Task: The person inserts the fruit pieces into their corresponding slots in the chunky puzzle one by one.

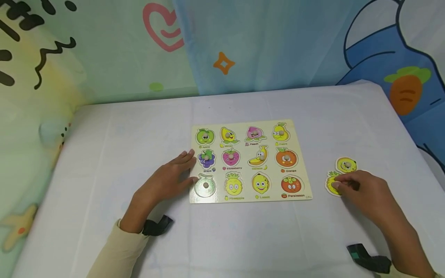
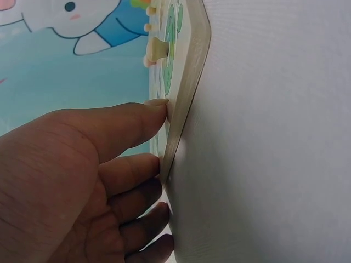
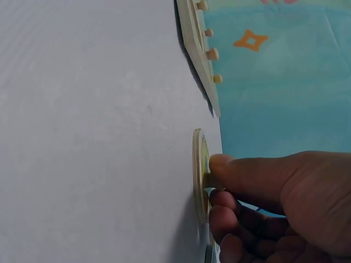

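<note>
A wooden fruit puzzle board (image 1: 245, 168) lies flat on the table. My left hand (image 1: 167, 179) rests beside its left edge, thumb and fingertips touching that edge with the fingers fairly straight. To the right of the board, my right hand (image 1: 368, 193) pinches the small knob of a pineapple puzzle piece (image 1: 332, 184) between thumb and index finger. In the right wrist view, the pinched piece (image 3: 197, 175) is seen edge-on, near the table surface. A lemon puzzle piece (image 1: 346, 165) lies just behind it. Another piece's pale rim shows partly behind the right hand, its picture hidden.
Knobbed fruit pieces sit in most of the board's recesses. The pineapple recess (image 1: 233, 185), lemon recess (image 1: 260, 183) and persimmon recess (image 1: 291, 185) show printed pictures without knobs. A white cloth (image 1: 243, 239) covers the table, with a cartoon-printed curtain (image 1: 278, 46) behind it.
</note>
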Demonstrator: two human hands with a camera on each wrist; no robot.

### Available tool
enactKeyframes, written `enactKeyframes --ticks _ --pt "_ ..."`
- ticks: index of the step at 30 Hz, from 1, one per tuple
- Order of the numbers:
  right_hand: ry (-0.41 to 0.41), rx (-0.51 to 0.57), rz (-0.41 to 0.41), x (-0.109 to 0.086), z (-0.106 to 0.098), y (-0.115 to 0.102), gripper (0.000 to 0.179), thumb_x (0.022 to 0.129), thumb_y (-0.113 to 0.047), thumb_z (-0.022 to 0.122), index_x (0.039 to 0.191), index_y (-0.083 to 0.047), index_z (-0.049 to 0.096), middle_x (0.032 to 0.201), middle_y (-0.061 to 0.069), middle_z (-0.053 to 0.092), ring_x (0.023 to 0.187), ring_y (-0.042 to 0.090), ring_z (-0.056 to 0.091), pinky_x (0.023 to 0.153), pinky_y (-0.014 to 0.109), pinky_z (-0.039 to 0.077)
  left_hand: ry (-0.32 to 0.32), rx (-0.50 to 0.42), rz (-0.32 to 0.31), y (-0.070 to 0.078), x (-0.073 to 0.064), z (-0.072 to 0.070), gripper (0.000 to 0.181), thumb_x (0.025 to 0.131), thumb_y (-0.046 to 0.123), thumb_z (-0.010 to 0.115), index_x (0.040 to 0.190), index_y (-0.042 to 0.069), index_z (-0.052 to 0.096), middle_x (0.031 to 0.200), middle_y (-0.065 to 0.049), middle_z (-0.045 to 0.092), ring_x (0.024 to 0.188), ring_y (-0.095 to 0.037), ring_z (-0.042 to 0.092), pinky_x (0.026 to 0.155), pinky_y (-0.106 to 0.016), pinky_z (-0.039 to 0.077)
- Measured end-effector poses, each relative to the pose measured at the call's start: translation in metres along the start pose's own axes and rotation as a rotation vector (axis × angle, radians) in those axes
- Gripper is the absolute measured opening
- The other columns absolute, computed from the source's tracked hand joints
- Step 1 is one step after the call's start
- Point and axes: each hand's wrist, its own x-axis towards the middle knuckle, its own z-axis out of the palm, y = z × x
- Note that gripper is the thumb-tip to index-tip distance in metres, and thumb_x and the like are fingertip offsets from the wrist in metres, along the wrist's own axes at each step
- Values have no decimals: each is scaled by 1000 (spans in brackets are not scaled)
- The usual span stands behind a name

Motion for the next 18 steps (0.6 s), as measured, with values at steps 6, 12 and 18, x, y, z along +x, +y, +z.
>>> enactKeyframes --ticks 6,12,18 --pt "51 -11 -43 1 0 -8 23 83 -8 76 100 6 71 84 15 64 76 28 54 58 36 42 2 -4 7 0 1 0 61 92 30 68 144 4 46 155 -4 31 144 -24 25 112 -47 29" --pt "93 27 -111 1 -1 -18 23 83 -6 77 103 3 72 84 11 64 77 26 52 56 29 40 5 -2 7 -1 2 0 61 93 29 68 144 3 46 155 -5 31 144 -25 25 112 -47 29" --pt "94 100 -140 5 5 -34 21 85 -10 76 104 -1 74 90 10 66 80 23 51 61 28 41 6 -8 4 -1 1 0 61 92 28 69 143 3 47 154 -6 32 143 -25 26 112 -47 30"
